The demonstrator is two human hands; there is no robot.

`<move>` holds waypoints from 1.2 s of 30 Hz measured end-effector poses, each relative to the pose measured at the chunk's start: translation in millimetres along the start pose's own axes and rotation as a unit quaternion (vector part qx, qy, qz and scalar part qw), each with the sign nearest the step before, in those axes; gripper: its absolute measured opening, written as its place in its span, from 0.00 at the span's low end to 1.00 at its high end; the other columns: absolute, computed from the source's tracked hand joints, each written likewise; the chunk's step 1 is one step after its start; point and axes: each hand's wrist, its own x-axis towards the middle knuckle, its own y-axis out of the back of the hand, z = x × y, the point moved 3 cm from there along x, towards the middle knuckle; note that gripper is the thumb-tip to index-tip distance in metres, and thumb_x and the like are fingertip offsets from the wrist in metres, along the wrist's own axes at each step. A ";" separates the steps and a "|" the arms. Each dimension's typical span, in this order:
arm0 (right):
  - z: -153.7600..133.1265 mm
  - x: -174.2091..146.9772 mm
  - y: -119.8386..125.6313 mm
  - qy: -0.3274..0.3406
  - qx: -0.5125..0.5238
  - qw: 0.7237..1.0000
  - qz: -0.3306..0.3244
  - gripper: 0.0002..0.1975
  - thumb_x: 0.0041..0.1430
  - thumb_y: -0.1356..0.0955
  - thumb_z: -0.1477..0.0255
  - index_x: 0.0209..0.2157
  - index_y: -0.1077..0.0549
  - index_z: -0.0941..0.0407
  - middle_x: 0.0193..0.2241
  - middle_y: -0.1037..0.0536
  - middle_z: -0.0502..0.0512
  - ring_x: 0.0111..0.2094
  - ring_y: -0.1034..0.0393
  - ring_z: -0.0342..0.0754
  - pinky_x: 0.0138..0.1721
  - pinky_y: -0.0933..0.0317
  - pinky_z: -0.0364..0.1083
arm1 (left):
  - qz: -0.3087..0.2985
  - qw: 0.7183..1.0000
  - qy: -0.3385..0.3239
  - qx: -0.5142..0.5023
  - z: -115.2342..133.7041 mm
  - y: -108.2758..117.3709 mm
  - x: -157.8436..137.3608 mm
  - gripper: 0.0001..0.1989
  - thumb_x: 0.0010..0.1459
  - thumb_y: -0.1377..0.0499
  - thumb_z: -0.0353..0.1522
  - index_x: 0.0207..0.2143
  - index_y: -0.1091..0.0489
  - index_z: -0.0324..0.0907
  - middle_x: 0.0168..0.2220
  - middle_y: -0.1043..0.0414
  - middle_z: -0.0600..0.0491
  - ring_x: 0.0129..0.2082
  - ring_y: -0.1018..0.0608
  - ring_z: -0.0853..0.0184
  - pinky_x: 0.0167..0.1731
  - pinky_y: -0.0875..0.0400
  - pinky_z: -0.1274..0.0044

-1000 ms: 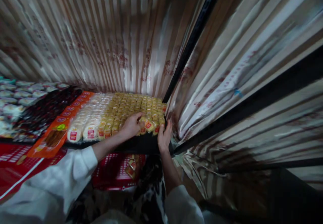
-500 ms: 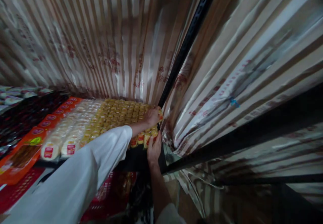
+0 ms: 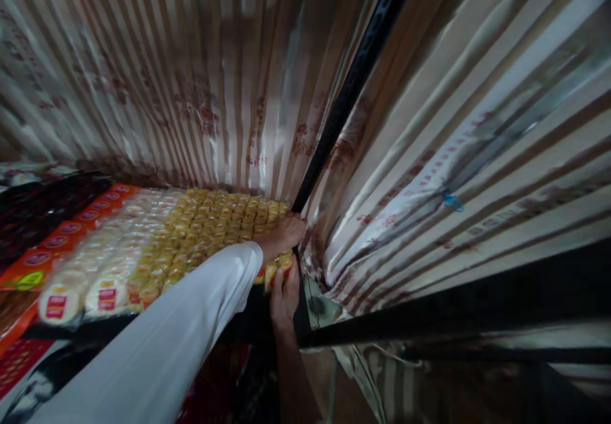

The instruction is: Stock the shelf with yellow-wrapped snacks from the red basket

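Rows of small yellow snack packets in clear wrappers cover the right end of a dark shelf. My left hand, in a white sleeve, reaches across them to the back right corner beside the black post. Its fingers are bent downward, and whatever they hold is hidden beneath them. At the front right corner, my right hand has thumb and fingers closed around a yellow packet with a red label, at the end of the front row.
White round packets with red labels line up left of the yellow ones. Further left are an orange package strip and dark packets. A black upright post and striped plastic sheeting border the shelf. A black bar runs right.
The view has shifted, so the shelf goods sit further left. My left hand has come down at the corner, and the packet seen at its fingertips is now hidden. My right hand stays at the front corner.
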 end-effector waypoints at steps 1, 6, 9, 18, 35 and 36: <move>0.0 0.1 0.2 0.000 0.001 1.000 0.000 0.31 0.63 0.48 0.56 0.61 0.47 0.60 0.61 0.44 0.66 0.62 0.51 0.56 0.60 0.56 0.57 | 0.001 1.000 -0.001 0.004 1.0 -3.0 1.1 0.13 0.56 0.50 0.21 0.39 0.28 0.34 0.40 0.28 0.42 0.42 0.27 0.62 0.41 0.32 0.74; -0.3 0.2 0.6 0.007 0.001 1.000 0.004 0.30 0.63 0.47 0.58 0.60 0.46 0.60 0.61 0.43 0.66 0.62 0.50 0.56 0.60 0.54 0.58 | 0.017 1.000 0.009 0.023 3.5 -11.5 3.0 0.13 0.57 0.51 0.20 0.38 0.28 0.32 0.45 0.32 0.38 0.48 0.31 0.57 0.43 0.33 0.70; 0.5 0.0 0.0 0.008 0.000 1.000 0.007 0.29 0.63 0.48 0.57 0.60 0.46 0.60 0.61 0.42 0.66 0.62 0.50 0.55 0.60 0.55 0.58 | 0.033 0.998 0.004 0.046 4.2 -9.3 3.5 0.13 0.57 0.51 0.21 0.37 0.27 0.31 0.47 0.34 0.38 0.50 0.34 0.55 0.45 0.35 0.69; -2.3 0.9 1.2 0.005 -0.005 1.000 0.005 0.32 0.62 0.48 0.56 0.61 0.47 0.61 0.61 0.43 0.66 0.62 0.51 0.55 0.61 0.55 0.57 | 0.049 0.998 0.013 0.048 6.5 -1.9 1.7 0.15 0.55 0.51 0.20 0.42 0.29 0.30 0.44 0.32 0.38 0.48 0.33 0.57 0.45 0.35 0.70; -29.9 -16.9 21.1 0.129 0.026 0.986 0.099 0.25 0.63 0.45 0.63 0.56 0.40 0.62 0.57 0.39 0.67 0.60 0.47 0.53 0.59 0.52 0.58 | 0.097 0.960 -0.009 -0.263 -2.3 -18.2 -282.8 0.13 0.54 0.51 0.22 0.34 0.28 0.40 0.37 0.30 0.50 0.40 0.29 0.67 0.42 0.33 0.76; -40.1 -24.9 24.6 0.164 0.025 0.981 0.097 0.23 0.63 0.44 0.65 0.55 0.39 0.62 0.56 0.37 0.67 0.59 0.45 0.53 0.58 0.50 0.58 | 0.058 0.955 0.042 -0.286 -11.8 -33.5 -304.7 0.13 0.54 0.51 0.22 0.32 0.28 0.41 0.36 0.29 0.51 0.39 0.29 0.68 0.41 0.33 0.77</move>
